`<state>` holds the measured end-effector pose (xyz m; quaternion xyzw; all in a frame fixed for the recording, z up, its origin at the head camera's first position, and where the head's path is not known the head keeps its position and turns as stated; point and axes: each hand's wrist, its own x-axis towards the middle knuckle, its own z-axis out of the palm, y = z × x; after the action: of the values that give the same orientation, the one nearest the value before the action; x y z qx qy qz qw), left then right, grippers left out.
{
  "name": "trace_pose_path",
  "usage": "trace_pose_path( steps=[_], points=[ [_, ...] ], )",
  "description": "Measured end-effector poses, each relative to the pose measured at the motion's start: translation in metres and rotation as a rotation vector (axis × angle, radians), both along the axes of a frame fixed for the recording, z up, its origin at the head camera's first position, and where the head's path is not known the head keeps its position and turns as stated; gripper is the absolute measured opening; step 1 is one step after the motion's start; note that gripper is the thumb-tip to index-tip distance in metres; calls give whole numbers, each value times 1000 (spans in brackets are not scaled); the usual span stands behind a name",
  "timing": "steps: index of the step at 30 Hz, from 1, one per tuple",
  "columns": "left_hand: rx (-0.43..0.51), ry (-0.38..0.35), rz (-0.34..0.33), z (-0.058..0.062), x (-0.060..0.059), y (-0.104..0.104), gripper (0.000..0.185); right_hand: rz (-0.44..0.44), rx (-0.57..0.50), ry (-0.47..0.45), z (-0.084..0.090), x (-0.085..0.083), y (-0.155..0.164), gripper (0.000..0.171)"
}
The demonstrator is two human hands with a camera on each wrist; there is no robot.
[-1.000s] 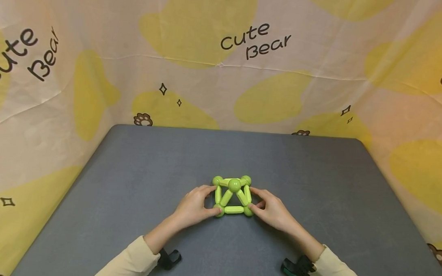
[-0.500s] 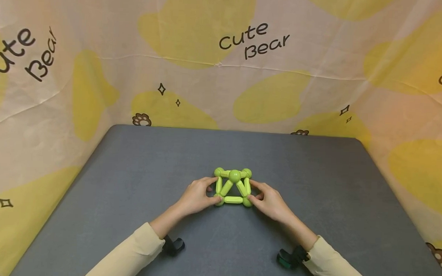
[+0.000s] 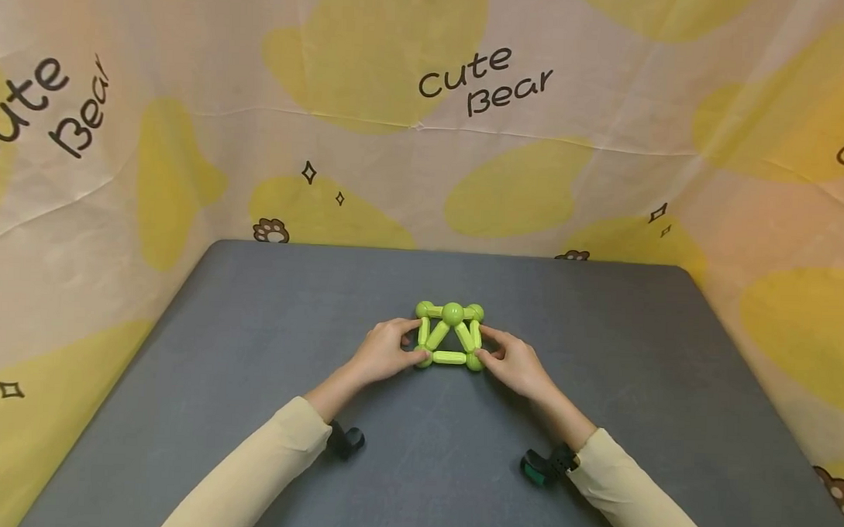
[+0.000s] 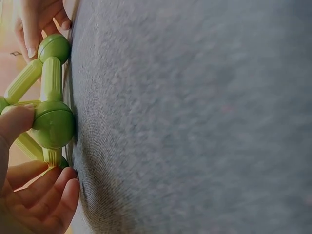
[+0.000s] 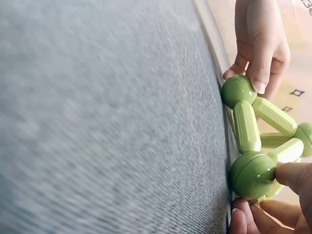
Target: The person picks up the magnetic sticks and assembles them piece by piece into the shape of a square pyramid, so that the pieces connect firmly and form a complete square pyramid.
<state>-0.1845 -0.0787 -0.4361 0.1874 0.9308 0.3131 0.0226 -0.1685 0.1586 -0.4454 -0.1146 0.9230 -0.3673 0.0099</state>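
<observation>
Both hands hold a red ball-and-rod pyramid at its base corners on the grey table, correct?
Not quite: the pyramid is green, not red, as the head view shows. The rest holds: the left hand and right hand each hold a base corner of it on the grey table.

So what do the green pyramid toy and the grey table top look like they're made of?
The green pyramid toy: probably smooth moulded plastic, semi-gloss; soft highlights show on its balls and ridged rods in the wrist views. The grey table top: seemingly matte felt or fabric; close up it looks fuzzy, without shine.
</observation>
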Motion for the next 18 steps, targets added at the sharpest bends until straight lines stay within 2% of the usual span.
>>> trace_pose_path(
  steps=[18],
  points=[
    [17,7,67,-4,-25,4,55,-25,8,-12,-1,-30,-1,44]
  ],
)
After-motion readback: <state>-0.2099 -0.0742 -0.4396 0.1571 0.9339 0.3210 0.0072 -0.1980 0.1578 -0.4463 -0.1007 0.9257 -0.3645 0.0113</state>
